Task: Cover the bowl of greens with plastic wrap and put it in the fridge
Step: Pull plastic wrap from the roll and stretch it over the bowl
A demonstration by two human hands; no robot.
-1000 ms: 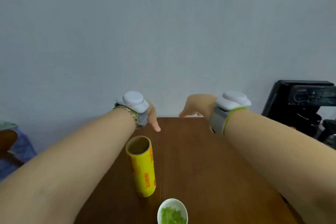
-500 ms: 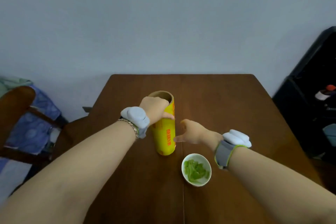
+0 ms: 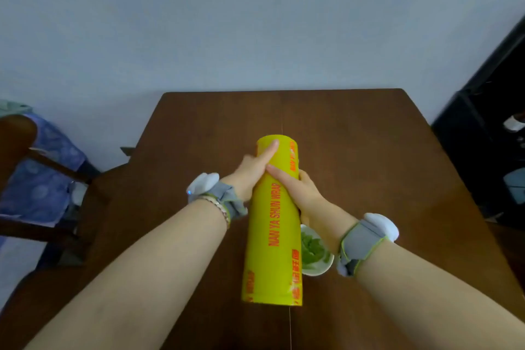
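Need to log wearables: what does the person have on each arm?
Both arms sleeveless. Left wrist: a grey band with a rounded white pod showing a blue light, plus a beaded bracelet. Right wrist: a grey strap edged lime green, with a similar white pod.

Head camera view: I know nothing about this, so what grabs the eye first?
A big yellow roll of plastic wrap fills the middle, gripped by the left hand and right hand over a brown table. Partly hidden behind its right side sits a small white bowl of greens.
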